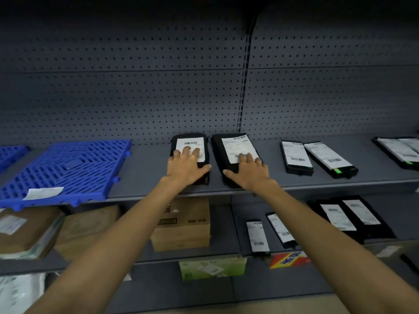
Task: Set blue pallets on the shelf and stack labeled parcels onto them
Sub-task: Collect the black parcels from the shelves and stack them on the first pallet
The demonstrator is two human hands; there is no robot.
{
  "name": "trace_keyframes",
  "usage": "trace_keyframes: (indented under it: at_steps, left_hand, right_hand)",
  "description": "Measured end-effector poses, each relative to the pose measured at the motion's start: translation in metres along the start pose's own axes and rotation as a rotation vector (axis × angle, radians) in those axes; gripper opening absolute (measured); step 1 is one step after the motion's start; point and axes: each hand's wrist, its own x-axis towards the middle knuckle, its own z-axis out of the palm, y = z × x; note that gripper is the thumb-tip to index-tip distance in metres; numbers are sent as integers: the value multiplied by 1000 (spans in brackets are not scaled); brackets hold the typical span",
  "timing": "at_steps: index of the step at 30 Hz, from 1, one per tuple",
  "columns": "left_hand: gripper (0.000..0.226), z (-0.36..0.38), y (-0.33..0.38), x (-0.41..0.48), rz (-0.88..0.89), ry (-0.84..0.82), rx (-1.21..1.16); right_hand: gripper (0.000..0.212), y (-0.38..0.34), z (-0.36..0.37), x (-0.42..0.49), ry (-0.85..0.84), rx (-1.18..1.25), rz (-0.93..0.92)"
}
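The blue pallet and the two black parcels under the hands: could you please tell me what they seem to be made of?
Blue pallet: looks like moulded hard plastic, slightly glossy, judging by its uniform colour and slotted grid. Left parcel and right parcel: probably matte black plastic mailer film with white paper labels; rounded soft corners suggest bags, though I cannot be sure.

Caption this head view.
Left hand rests on one black labelled parcel, right hand on another, beside a blue plastic pallet on the grey metal shelf.

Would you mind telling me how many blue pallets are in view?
2. One blue pallet lies on the upper shelf, left of the left hand; the second pallet is cut off at the left edge. Others may be hidden.
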Motion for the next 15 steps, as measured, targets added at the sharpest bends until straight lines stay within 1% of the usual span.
trace_keyframes:
  at_steps: [3,5,11,15]
  left_hand:
    - [89,7,2,17,-126,-136,7]
    - [94,11,2,27,-181,-186,14]
    - [97,4,12,55,-235,-275,50]
    - [98,10,11,45,-319,-265,-93]
  right_hand:
    - [99,-5,6,25,-96,7,60]
    - [103,-5,8,40,-114,41,94]
    - [115,5,6,67,-159,120,68]
    - [115,18,11,61,-95,185,-3]
